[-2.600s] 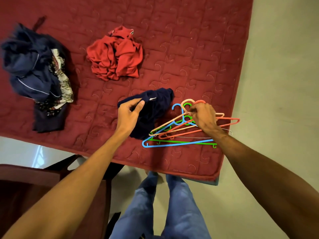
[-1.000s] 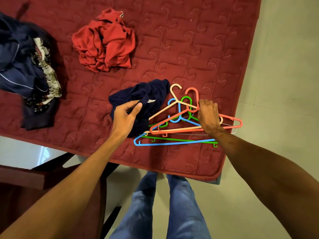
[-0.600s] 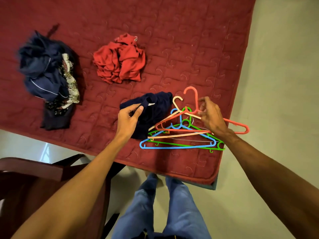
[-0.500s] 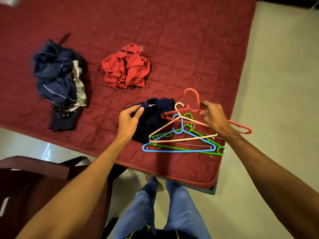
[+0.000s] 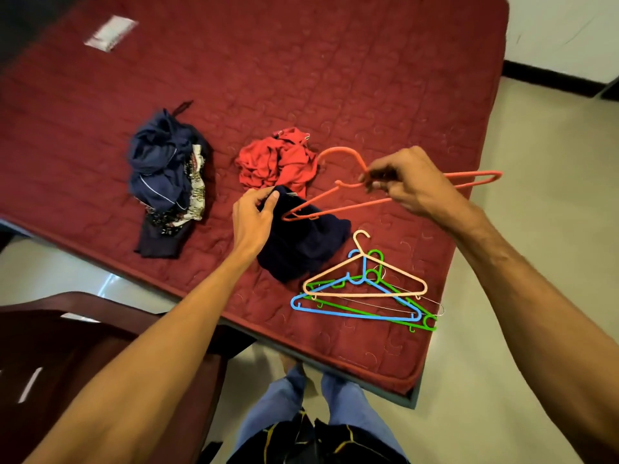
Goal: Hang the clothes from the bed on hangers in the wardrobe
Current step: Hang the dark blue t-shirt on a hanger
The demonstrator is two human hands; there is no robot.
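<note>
Holding orange hanger (image 5: 338, 149) at its neck in right grip (image 5: 412, 185), above the bed (image 5: 368, 61); pinching navy garment (image 5: 301, 252) with left grip (image 5: 251, 222) near bed's front edge. Light, limp cloth, prone to bunching: best taken at collar

A dark wooden chair (image 5: 67, 346) stands at lower left on the pale tiled floor (image 5: 536, 162), which shows a glossy patch just beyond it. At upper right a white wall (image 5: 562, 28) meets the floor along a black skirting (image 5: 552, 77). A flat white packet (image 5: 110, 33), blurred, lies at far upper left.
</note>
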